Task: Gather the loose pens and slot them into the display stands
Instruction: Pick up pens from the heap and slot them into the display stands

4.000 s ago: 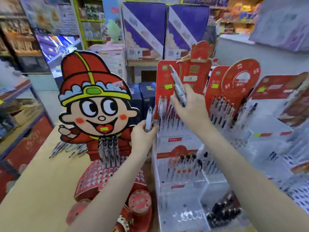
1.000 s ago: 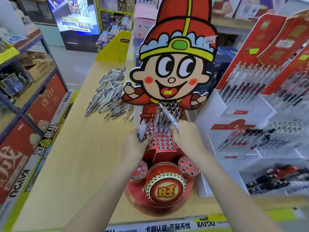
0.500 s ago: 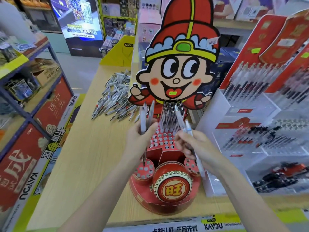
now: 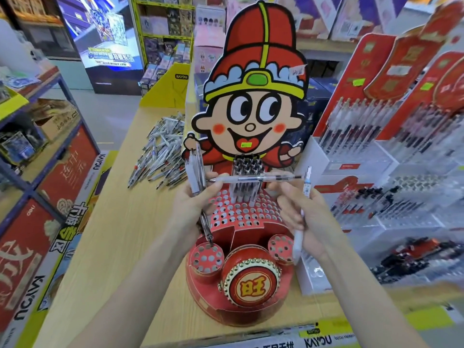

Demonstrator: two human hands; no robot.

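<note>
My left hand (image 4: 190, 212) grips a small bunch of pens (image 4: 195, 172) upright and pinches the left end of a clear pen (image 4: 251, 178), which lies level across the stand. My right hand (image 4: 317, 222) holds a white-barrelled pen (image 4: 306, 184) nearly upright; its fingertips sit just under the level pen's right part. Below both hands is the red display stand (image 4: 241, 214) with rows of holes, backed by a cartoon figure board (image 4: 253, 109). A few pens (image 4: 247, 167) stand in its top rows. A loose pile of pens (image 4: 163, 151) lies on the table behind my left hand.
White and red tiered pen stands (image 4: 364, 169) filled with pens line the right side. The wooden table (image 4: 113, 234) runs off to the left, with a blue metal shelf rack (image 4: 32, 177) beyond its edge. A yellow carton (image 4: 173, 86) stands at the far end.
Both hands have risen a little above the stand. One of the two pens from my right hand now lies level between the hands, its left end pinched by my left hand.
</note>
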